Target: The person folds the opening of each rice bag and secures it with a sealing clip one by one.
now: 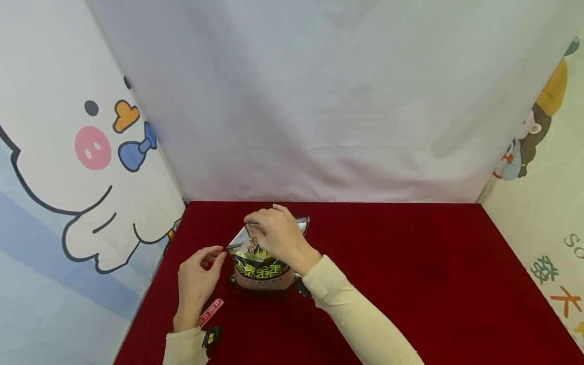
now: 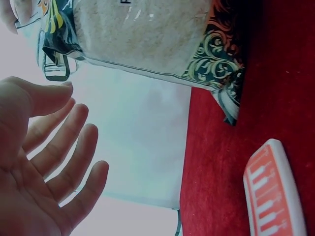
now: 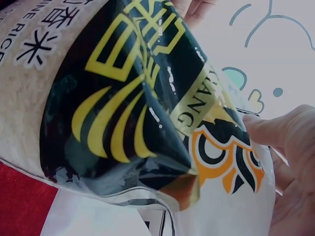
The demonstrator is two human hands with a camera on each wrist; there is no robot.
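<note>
A bag of rice (image 1: 262, 271) with black, yellow and orange printing stands upright on the red table. My right hand (image 1: 280, 235) pinches its silvery top, with the thumb (image 3: 268, 130) on the near face and fingers behind. My left hand (image 1: 201, 274) is at the bag's upper left corner, fingertips close to the edge. In the left wrist view that left hand (image 2: 54, 147) has its thumb and fingers spread apart, nothing between them. Just above the thumb there, a small dark-rimmed loop (image 2: 55, 71) overlaps the bag's edge; its kind is unclear.
A flat red oblong piece (image 1: 211, 313) with white edges and white markings lies on the table beside the left wrist. The red table (image 1: 410, 274) stretches to the right. Printed cloth walls (image 1: 68, 203) close in the left, back and right sides.
</note>
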